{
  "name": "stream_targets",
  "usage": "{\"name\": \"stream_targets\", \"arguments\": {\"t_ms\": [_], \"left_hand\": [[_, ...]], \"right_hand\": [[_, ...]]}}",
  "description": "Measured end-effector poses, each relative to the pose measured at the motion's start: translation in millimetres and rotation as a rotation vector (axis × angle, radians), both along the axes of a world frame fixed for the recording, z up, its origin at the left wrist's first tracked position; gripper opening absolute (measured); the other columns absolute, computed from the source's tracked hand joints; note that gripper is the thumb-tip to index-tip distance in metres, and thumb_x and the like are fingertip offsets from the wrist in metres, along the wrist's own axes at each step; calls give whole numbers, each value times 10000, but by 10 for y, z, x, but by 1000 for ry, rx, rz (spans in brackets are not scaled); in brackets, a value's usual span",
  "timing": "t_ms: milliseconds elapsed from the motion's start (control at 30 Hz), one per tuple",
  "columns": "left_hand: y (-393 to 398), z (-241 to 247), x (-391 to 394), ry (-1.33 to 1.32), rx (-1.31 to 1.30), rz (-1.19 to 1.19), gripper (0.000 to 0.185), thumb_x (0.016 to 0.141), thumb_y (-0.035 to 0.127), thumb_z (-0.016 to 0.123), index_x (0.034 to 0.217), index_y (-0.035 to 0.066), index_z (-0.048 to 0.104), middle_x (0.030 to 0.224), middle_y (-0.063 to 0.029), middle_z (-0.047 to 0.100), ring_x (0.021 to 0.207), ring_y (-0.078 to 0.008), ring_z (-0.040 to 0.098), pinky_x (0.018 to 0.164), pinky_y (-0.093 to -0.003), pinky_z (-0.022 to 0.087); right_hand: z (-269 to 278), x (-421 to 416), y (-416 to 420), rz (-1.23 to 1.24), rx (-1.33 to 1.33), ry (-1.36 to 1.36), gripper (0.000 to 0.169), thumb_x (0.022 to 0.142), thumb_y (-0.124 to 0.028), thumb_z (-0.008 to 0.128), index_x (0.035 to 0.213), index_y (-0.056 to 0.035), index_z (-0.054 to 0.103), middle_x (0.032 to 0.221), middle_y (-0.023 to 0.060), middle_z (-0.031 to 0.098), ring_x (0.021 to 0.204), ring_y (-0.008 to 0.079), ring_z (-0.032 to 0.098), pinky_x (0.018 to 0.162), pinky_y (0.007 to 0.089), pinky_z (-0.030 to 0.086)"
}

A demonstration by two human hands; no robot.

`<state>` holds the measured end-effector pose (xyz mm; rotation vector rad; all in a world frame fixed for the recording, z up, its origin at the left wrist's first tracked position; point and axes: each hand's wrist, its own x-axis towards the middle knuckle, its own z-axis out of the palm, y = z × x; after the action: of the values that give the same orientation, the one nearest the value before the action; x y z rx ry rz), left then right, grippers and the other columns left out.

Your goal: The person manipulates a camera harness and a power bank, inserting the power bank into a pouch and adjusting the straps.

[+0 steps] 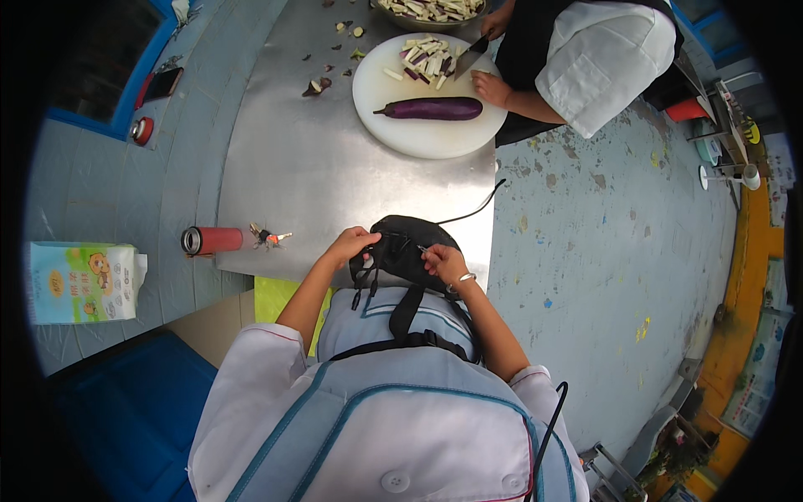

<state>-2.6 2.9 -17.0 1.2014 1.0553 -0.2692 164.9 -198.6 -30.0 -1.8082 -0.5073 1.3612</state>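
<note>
A black fabric waist bag sits in front of my body at the edge of a steel table, with its strap buckled around me. My left hand grips the bag's left edge between thumb and fingers. Between the fingertips of my right hand is a small metal piece, held against the bag's upper face; it is too small to name surely. Thin black cords dangle from the bag's left side. From behind it a black cable runs off to the right.
Across the table a co-worker's hand and knife are over a white cutting board with cut eggplant and a whole eggplant. A red flask and keys lie at left, near a tissue pack.
</note>
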Motion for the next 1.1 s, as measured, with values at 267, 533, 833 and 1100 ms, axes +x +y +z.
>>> {"name": "stream_targets", "arguments": {"t_ms": [267, 533, 833, 1100], "left_hand": [[-18, 1, 17, 53, 26, 18, 301, 798, 331, 665, 895, 59, 582, 771, -11, 567, 554, -84, 520, 526, -233, 429], [-180, 20, 99, -72, -48, 26, 178, 830, 235, 590, 818, 60, 565, 663, 4, 519, 508, -78, 460, 465, -227, 360], [-331, 253, 299, -110, 50, -23, 184, 831, 217, 572, 789, 37, 576, 641, -18, 543, 461, -107, 497, 450, -255, 404], [-511, 382, 175, -34, 675, -177, 225, 783, 218, 571, 684, 16, 562, 590, -105, 573, 517, -217, 563, 525, -345, 447]], "right_hand": [[-74, 73, -146, -38, 0, -335, 68, 848, -91, 601, 874, -29, 609, 755, 59, 602, 664, 157, 602, 621, 287, 506], [514, -147, -29, 26, 229, -743, 95, 791, -99, 644, 866, -60, 601, 818, 102, 609, 710, 275, 618, 645, 365, 503], [777, -370, 436, 79, 4, -844, 243, 831, -294, 612, 852, -63, 685, 741, 130, 660, 700, 312, 636, 640, 401, 496], [791, -254, 298, 277, -206, -794, 230, 804, -303, 628, 904, -108, 697, 804, 125, 675, 792, 308, 645, 701, 414, 506]]}}
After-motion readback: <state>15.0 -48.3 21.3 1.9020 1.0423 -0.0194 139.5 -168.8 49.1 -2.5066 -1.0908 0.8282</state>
